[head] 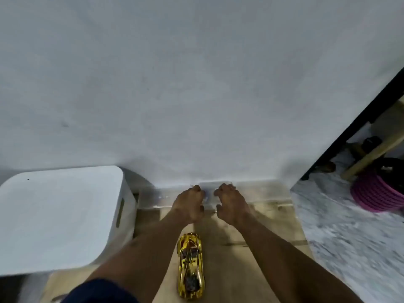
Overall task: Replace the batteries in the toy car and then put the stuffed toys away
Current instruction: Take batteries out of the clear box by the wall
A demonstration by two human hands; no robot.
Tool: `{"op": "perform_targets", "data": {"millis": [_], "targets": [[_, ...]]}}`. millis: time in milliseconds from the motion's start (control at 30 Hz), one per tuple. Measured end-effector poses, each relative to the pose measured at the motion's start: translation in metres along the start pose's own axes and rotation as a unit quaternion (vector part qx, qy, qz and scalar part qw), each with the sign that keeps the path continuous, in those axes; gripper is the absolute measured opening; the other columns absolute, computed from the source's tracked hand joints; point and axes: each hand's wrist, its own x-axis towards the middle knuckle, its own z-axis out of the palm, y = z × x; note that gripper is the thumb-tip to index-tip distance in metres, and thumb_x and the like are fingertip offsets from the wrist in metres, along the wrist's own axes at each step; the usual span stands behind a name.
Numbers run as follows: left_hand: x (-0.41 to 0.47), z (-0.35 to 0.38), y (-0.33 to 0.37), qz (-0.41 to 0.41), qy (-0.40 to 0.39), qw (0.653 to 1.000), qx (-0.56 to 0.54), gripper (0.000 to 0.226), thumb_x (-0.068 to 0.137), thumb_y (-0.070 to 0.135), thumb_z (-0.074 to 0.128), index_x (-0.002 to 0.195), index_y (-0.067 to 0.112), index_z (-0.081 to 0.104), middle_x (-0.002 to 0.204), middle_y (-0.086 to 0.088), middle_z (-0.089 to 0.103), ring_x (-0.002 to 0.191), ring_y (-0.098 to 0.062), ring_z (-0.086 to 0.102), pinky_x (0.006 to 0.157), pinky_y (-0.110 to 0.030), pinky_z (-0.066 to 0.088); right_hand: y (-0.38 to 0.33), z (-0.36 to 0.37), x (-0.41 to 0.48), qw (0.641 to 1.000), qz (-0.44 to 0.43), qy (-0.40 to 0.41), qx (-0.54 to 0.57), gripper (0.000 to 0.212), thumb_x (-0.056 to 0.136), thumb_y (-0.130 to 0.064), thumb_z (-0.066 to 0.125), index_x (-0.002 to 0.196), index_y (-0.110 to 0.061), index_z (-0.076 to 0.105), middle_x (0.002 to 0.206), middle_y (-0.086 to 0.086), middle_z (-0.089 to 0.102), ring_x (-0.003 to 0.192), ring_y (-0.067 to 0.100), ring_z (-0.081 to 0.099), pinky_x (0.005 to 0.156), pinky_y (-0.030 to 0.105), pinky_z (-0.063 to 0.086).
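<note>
Toy car, long axis near-to-far

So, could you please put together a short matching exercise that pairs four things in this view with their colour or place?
Things:
1. toy car
2. storage box
3. coiled hose
4. clear container

Descriptions:
A. white, on the left
B. pink-purple, far right
C. held by the left hand and right hand
D. gold, nearest the camera

Pairs: 1-D, 2-A, 3-B, 4-C.
</note>
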Motion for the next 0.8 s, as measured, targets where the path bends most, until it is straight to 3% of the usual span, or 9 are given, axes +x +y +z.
{"op": "perform_targets", "data": {"millis": [167, 300, 433, 600, 800], "targets": [[0.003, 0.003, -0.006, -0.014, 0.018, 0.999, -0.026, 0.048, 0.080, 0.025, 0.064, 0.128, 0.021, 0.062, 0.128, -0.002, 0.056, 0.105, -0.028, 0.065, 0.089, -0.036, 0.055, 0.012, 0.021, 0.011, 0.993, -0.038, 0.027, -0.105, 0.065, 0.048, -0.037, 0.089, 0.105, -0.013, 0.067, 0.101, 0.009, 0.065, 0.094, 0.031, 0.065, 0.092, 0.047, 0.055], [0.006, 0.005, -0.012, -0.002, 0.018, 0.999, -0.031, 0.043, 0.079, 0.023, 0.066, 0.122, 0.022, 0.067, 0.123, 0.000, 0.059, 0.103, -0.025, 0.065, 0.084, -0.031, 0.054, 0.011, 0.031, 0.016, 0.985, -0.042, 0.027, -0.167, 0.073, 0.051, -0.037, 0.087, 0.112, -0.011, 0.057, 0.103, 0.013, 0.064, 0.095, 0.036, 0.062, 0.094, 0.056, 0.051], [0.010, 0.009, -0.015, -0.002, 0.029, 0.999, -0.040, 0.047, 0.080, 0.019, 0.071, 0.127, 0.022, 0.065, 0.128, 0.001, 0.058, 0.105, -0.026, 0.065, 0.088, -0.034, 0.054, 0.009, 0.034, 0.022, 0.982, -0.043, 0.014, -0.183, 0.080, 0.048, -0.035, 0.086, 0.114, -0.012, 0.048, 0.096, 0.013, 0.065, 0.086, 0.037, 0.066, 0.074, 0.050, 0.057], [0.013, 0.016, -0.017, -0.007, 0.039, 0.999, -0.033, 0.038, 0.084, 0.024, 0.069, 0.121, 0.022, 0.064, 0.125, 0.001, 0.057, 0.100, -0.026, 0.066, 0.081, -0.033, 0.053, 0.006, 0.035, 0.026, 0.963, -0.063, -0.013, -0.262, 0.063, 0.050, -0.030, 0.089, 0.107, -0.009, 0.072, 0.089, 0.016, 0.069, 0.076, 0.042, 0.069, 0.055, 0.049, 0.057], [0.017, 0.024, -0.021, -0.001, 0.047, 0.998, -0.029, 0.040, 0.088, 0.029, 0.068, 0.126, 0.021, 0.058, 0.130, 0.000, 0.054, 0.102, -0.025, 0.065, 0.084, -0.030, 0.052, 0.002, 0.028, 0.024, 0.943, -0.097, 0.031, -0.317, 0.064, 0.042, -0.031, 0.093, 0.099, -0.006, 0.077, 0.079, 0.019, 0.071, 0.069, 0.042, 0.070, 0.043, 0.043, 0.054]]}}
